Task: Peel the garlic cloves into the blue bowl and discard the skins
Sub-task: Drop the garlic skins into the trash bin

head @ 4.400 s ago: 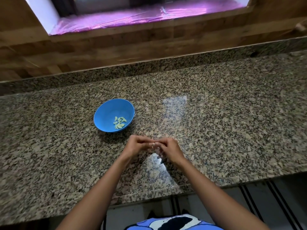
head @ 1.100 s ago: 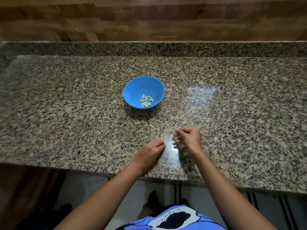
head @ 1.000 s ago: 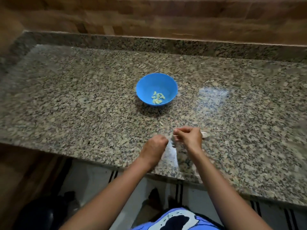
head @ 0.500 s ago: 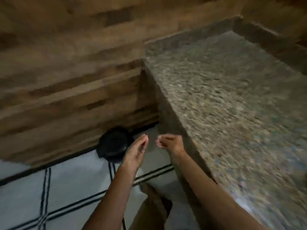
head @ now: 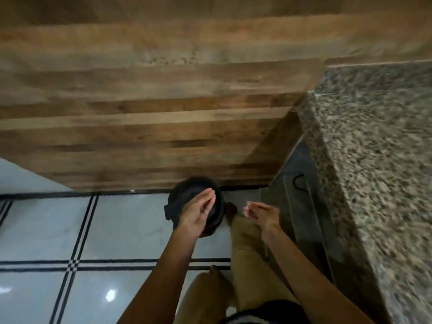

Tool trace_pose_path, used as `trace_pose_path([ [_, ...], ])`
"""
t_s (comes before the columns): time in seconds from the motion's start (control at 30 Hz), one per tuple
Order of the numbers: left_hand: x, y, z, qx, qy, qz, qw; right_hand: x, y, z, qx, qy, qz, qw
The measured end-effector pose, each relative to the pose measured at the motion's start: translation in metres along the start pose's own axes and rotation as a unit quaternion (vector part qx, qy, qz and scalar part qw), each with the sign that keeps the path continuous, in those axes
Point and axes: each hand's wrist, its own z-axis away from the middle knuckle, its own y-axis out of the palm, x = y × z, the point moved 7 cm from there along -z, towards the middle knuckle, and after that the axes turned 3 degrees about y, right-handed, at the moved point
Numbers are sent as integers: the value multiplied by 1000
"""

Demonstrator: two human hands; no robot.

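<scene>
While hovering over a round black bin point(head: 187, 189) on glossy pale floor tiles point(head: 128, 225) crossed by thin dark lines: left hand point(head: 197, 213) flat, fingers straight and pressed together, edge-on above the rim. Right hand point(head: 260, 212) just beside, apart from the left, fingers loosely stretched, gripping nothing visible. Garlic skins too small to make out; blue bowl out of view. At right, speckled granite counter point(head: 374, 160), square-edged; behind, banded wood-grain wall point(head: 163, 113).
</scene>
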Motion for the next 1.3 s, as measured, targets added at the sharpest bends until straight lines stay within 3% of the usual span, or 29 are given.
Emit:
trace_pose_path([
  [0.17,3,-9,-46,-1,-18,0,1000,-4,23,-45,0,45,-19,999],
  [0.37,42,-10,-94,-14,-96,149,984,-12,43,-101,-22,81,36,996],
  [0.47,74,-20,-136,-50,-92,150,983,-27,60,-154,-11,91,48,995],
  [0.57,85,-60,-189,-142,22,-6,990,-60,85,-214,10,133,77,988],
  [0.63,70,-87,-210,-204,157,-144,955,-92,106,-251,48,184,74,979],
  [0.7,66,-102,-230,-198,243,-281,907,-119,128,-279,80,234,74,966],
  [0.8,101,-124,-280,-74,194,-503,839,-146,157,-305,124,298,59,945],
  [0.83,114,-143,-297,-83,154,-564,807,-151,161,-309,134,308,67,940],
  [0.87,115,-156,-305,-118,136,-573,800,-154,164,-313,140,311,73,937],
  [0.9,116,-162,-311,-135,149,-550,810,-155,165,-317,140,311,77,937],
  [0.97,118,-151,-315,-87,183,-514,833,-156,163,-326,133,310,79,938],
  [1.03,128,-156,-321,-54,137,-524,839,-155,162,-327,126,298,89,942],
  [1.1,126,-176,-324,-98,71,-551,825,-146,160,-322,134,264,118,948],
  [1.17,106,-182,-311,-143,43,-516,843,-126,156,-306,141,205,150,957],
  [1.23,71,-159,-287,-126,76,-473,869,-98,149,-279,115,126,219,961],
  [1.3,31,-114,-248,-76,138,-491,857,-64,139,-236,76,58,253,963],
])
